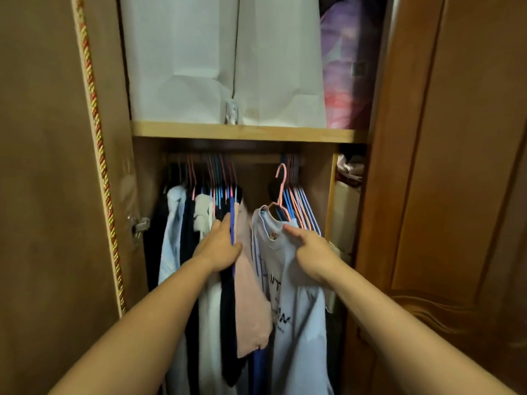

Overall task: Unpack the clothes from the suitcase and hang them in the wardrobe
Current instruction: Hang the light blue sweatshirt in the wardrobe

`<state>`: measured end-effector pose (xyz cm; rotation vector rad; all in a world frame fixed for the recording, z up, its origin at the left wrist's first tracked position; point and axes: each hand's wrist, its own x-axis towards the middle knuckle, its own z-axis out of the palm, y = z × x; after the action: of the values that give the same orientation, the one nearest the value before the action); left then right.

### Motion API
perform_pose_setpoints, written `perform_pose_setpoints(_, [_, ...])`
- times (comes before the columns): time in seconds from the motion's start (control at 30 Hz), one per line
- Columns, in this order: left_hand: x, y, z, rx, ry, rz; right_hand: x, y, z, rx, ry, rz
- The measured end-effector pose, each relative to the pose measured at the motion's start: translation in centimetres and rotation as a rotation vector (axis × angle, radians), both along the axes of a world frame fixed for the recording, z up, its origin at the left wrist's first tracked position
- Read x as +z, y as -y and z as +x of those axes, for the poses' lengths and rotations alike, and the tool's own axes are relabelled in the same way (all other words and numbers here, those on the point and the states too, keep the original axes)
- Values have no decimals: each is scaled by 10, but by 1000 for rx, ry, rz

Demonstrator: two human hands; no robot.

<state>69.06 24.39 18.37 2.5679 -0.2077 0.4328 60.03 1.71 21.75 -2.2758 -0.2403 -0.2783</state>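
You stand before the open wardrobe (336, 195), its upper shelf (245, 132) carrying two pale storage bags (222, 58) and a purple bundle (348, 67) at the right end. Under the shelf, the rail (256, 159) holds a dense row of hung clothes (199, 223) toward its left end and a cluster of bare hangers (305, 203) toward its right end, with a gap between. Your light blue printed shirt (296, 295) sits in that gap on a pink hanger (282, 183), whose hook looks just short of the rail, not yet over it. Your left hand (221, 246) curls around the edge of the hung clothes, beside a pink garment (251, 295), pressing them leftward. Your right hand (312, 253) pinches the shirt's shoulder, fingers bunched in the fabric. The risk I see: you hold cloth, not the hanger, so the shirt could slide off one arm as you lift. The hook may also snag among the bare hangers at the right and tangle. If your left hand lets go early, the row could swing back and close the gap.
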Motion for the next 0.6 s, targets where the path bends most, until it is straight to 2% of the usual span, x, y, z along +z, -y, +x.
perform_pose_setpoints(0.07, [5,-1,0,12,12,0,7,0,8,76,-36,-28])
perform_pose_setpoints(0.13, [12,3,-2,-1,143,56,-1,1,7,146,-75,-94])
perform_pose_setpoints(0.2, [25,10,4,-93,216,20,-12,3,7,172,-78,-142])
perform_pose_setpoints(0.37, [57,42,30,-254,14,-174,-6,10,6,209,4,-314])
perform_pose_setpoints(0.47, [74,69,41,-329,26,-323,-5,22,5,168,59,-333])
perform_pose_setpoints(0.6, [73,86,57,-295,52,-310,-22,40,-9,178,104,-244])
